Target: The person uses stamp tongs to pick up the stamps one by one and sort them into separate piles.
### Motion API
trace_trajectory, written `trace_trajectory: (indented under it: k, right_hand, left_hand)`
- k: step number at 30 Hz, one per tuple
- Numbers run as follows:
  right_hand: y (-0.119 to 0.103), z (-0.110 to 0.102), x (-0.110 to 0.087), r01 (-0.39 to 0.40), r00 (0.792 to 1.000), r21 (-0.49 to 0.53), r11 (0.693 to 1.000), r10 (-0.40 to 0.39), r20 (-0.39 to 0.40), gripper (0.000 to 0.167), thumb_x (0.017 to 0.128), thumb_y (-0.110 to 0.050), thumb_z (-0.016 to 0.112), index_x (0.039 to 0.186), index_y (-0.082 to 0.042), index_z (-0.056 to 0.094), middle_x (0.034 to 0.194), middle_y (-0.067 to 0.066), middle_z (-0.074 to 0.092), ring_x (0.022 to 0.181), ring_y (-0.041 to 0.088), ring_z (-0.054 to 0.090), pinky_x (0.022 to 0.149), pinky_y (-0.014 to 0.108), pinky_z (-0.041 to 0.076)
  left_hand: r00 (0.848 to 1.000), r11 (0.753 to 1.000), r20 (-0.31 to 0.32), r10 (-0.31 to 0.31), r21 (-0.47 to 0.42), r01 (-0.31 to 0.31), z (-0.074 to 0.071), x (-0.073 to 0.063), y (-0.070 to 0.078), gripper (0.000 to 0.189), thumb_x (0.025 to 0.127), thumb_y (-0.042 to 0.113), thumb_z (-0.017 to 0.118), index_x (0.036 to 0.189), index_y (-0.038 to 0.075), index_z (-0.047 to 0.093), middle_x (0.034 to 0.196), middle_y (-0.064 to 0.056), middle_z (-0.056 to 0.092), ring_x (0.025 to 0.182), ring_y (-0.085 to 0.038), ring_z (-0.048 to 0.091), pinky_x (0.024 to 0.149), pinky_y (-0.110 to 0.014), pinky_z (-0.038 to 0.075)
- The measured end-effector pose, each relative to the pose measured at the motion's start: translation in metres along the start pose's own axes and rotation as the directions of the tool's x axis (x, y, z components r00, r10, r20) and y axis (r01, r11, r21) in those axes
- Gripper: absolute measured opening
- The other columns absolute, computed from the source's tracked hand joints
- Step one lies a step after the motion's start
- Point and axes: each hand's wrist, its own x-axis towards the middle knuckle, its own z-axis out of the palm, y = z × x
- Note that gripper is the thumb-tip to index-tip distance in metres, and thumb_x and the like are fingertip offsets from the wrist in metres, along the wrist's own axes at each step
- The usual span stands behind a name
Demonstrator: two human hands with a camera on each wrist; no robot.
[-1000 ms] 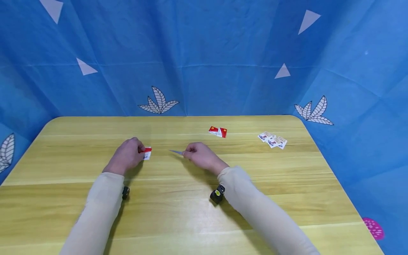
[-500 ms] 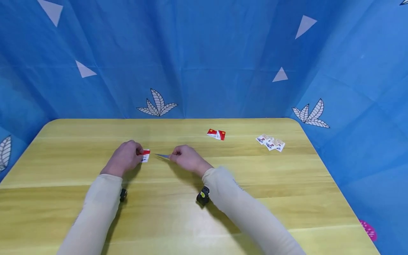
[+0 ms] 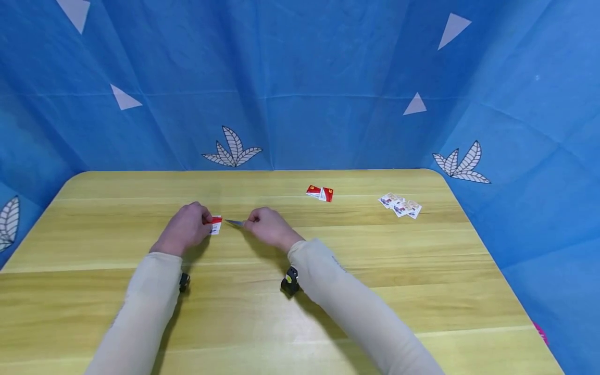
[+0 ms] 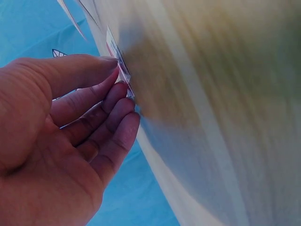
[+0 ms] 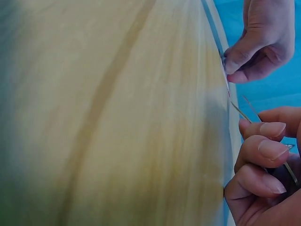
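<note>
My left hand pinches a small red-and-white stamp at its left edge, low over the wooden table. In the left wrist view, thumb and index finger meet at the stamp, the other fingers bent below. To the right, my right hand holds a pair of thin, pointed tweezers, aimed left at the stamp. Two slim prongs show apart in the right wrist view, where the tweezers point toward the left hand. Whether the tips touch the stamp cannot be told.
Overlapping red-and-white stamps lie toward the back of the table. Several white stamps with small printed figures lie overlapped farther right. A blue curtain hangs behind the far edge.
My right hand has moved left with the tweezers, bringing their tips close to the stamp. The left hand stays in place, still pinching the stamp.
</note>
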Motion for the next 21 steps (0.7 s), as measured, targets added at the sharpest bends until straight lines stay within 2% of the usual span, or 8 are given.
trace_trajectory:
  k: [8, 15, 21]
  right_hand:
    - [0.0003, 0.0011, 0.0040, -0.025, 1.000, -0.005, 1.000, 0.025, -0.006, 0.022, 0.098, -0.027, 0.059, 0.087, -0.010, 0.067, 0.080, 0.000, 0.059, 0.070, 0.014, 0.050, 0.062, 0.026, 0.042]
    - [-0.0014, -0.0007, 0.0072, -0.004, 1.000, -0.016, 1.000, 0.004, 0.010, 0.022, 0.099, -0.025, 0.058, 0.086, -0.010, 0.066, 0.076, 0.000, 0.056, 0.066, 0.013, 0.048, 0.059, 0.025, 0.040]
    - [-0.0040, 0.0019, 0.0091, -0.026, 0.999, 0.009, 1.000, 0.026, 0.038, 0.024, 0.101, -0.025, 0.056, 0.084, -0.009, 0.064, 0.068, -0.001, 0.051, 0.059, 0.013, 0.044, 0.055, 0.026, 0.037]
  left_hand:
    - [1.000, 1.000, 0.007, -0.006, -0.002, 0.006, -0.0001, 0.0026, 0.0026, 0.018, 0.092, 0.002, 0.062, 0.105, -0.010, 0.064, 0.102, -0.022, 0.060, 0.084, -0.030, 0.056, 0.077, -0.044, 0.049]
    - [1.000, 1.000, 0.006, -0.006, -0.006, 0.006, -0.0003, 0.0032, 0.0044, 0.018, 0.093, 0.003, 0.061, 0.106, -0.010, 0.064, 0.103, -0.022, 0.060, 0.085, -0.030, 0.055, 0.078, -0.044, 0.049]
    - [1.000, 1.000, 0.000, -0.012, -0.006, 0.012, 0.0006, 0.0016, 0.0004, 0.017, 0.092, 0.002, 0.061, 0.104, -0.009, 0.064, 0.102, -0.021, 0.060, 0.085, -0.030, 0.054, 0.079, -0.044, 0.048]
